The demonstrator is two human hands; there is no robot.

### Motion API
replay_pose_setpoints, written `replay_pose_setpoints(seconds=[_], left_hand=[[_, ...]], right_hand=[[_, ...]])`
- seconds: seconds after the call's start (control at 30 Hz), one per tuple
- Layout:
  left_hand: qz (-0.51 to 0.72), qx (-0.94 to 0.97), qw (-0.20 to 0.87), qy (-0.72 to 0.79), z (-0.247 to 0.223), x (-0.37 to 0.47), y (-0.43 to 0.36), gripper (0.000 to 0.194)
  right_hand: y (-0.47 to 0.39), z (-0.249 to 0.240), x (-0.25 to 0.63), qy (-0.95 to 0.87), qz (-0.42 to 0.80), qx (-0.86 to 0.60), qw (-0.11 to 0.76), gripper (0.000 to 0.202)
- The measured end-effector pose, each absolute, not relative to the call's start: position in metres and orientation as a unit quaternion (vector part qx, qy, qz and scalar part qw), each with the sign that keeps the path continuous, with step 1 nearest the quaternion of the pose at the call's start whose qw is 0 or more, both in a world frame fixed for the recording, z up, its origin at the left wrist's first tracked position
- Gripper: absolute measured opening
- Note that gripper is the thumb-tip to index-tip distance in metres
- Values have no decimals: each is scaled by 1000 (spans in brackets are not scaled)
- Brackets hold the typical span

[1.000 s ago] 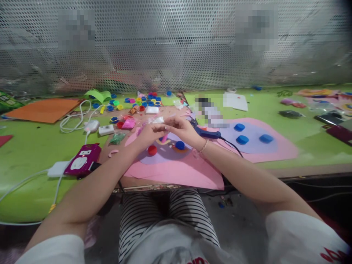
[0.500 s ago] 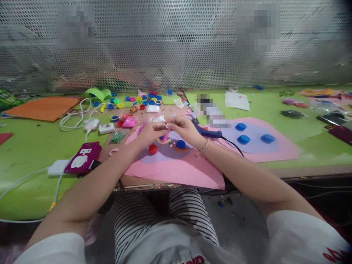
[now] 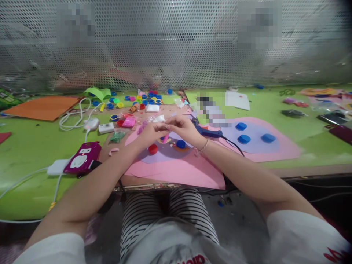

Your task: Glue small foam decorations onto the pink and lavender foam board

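My left hand point(image 3: 154, 132) and my right hand point(image 3: 184, 129) meet over a pink sheet point(image 3: 176, 170) with a purple paper shape point(image 3: 154, 157) on it. The fingertips of both hands are pinched together. Whatever they pinch is too small to make out. A bright pink piece point(image 3: 165, 138) shows just below the fingertips; which hand has it, if either, I cannot tell. On the purple shape are a red cap point(image 3: 153, 149) and a blue cap point(image 3: 180, 143), the blue one by an orange piece.
A dark blue corded tool point(image 3: 210, 132) lies right of my right hand. Beyond it, a second pink sheet point(image 3: 288, 148) bears three blue caps. Colored caps point(image 3: 151, 97) are scattered behind. A magenta power adapter point(image 3: 84, 157) with white cables is at the left.
The small white bit seen between my fingertips earlier is now hidden. My hands have stayed in nearly the same place, with the fingertips closer together.
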State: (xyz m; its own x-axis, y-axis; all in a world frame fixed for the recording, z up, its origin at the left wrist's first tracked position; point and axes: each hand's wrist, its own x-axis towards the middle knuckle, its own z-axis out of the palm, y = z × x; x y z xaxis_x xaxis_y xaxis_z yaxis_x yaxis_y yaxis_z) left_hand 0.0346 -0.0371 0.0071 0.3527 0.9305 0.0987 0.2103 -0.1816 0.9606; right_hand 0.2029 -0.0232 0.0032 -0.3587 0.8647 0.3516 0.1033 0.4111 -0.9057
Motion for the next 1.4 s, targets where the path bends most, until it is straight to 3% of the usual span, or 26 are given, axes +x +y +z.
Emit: replay_pose_setpoints(seconds=[0.27,0.57,0.7,0.93,1.4], left_hand=[[402,668,461,424,4,35,-35,19],[398,650,491,423,7,35,-37,16],[408,644,496,417,12,36,-40,11],[422,624,531,387,8,35,-37,20],[470,589,518,405,8,36,-33,25]], right_hand=[[-28,8,202,-667,485,-313,471,24],[-25,6,202,-703,430,-342,451,22],[-26,6,202,-670,482,-327,460,24],[-25,6,202,-629,533,-310,473,29],[-20,1,204,-656,461,-349,485,30]])
